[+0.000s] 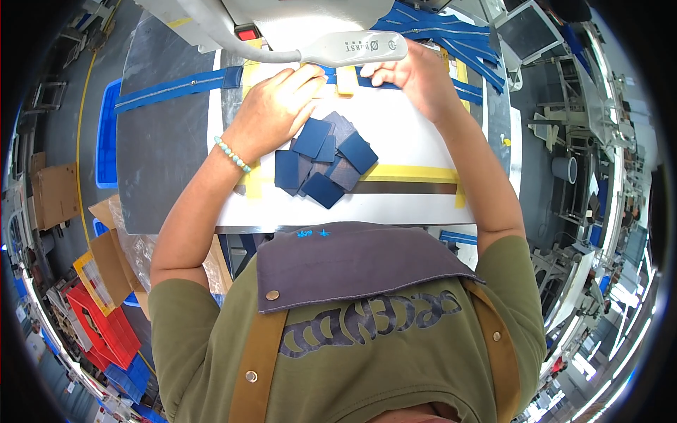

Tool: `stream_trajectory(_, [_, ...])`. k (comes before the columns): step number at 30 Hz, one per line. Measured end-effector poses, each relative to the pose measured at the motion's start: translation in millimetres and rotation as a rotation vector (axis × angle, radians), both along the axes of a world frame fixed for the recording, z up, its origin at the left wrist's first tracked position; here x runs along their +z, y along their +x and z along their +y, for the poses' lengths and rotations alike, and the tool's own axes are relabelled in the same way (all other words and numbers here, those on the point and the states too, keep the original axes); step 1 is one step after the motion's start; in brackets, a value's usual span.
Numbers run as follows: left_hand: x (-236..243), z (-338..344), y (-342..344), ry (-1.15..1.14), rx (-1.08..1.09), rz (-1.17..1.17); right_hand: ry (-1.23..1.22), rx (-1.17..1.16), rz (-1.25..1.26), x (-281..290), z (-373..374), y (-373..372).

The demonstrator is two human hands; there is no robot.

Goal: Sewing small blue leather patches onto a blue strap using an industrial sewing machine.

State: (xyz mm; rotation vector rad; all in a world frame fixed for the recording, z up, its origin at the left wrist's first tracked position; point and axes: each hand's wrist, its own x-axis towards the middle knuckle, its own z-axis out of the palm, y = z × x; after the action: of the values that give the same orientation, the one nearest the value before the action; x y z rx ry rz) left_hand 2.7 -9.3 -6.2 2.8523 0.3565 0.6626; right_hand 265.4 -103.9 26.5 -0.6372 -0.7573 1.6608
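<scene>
A blue zipper strip runs across the work surface and passes beneath a white lamp head. My left hand, with a beaded bracelet at the wrist, lies over the strip; its fingers are stretched across it and the thumb stands apart. On the other side of a small yellow piece, my right hand has its fingers bent onto the strip, partly covered by the lamp head. Between my forearms sits a loose pile of dark blue square patches, some showing a greyer face.
More blue zipper strips lie heaped at the far right. Yellow tape crosses the white board in front of me. A blue bin stands beyond the table's left edge, with cardboard boxes and a red crate below.
</scene>
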Motion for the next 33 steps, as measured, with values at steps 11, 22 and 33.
stream_trajectory(11, [-6,0,-1,-0.010,0.002,-0.039,0.836,-0.388,-1.711,-26,-16,2])
stream_trajectory(22, [-1,1,-2,0.009,-0.030,-0.056,0.790,-0.441,-1.556,-18,-10,-9])
stream_trajectory(33, [11,-6,-20,-0.063,0.127,-0.097,0.935,-0.305,-1.687,-40,-4,-23])
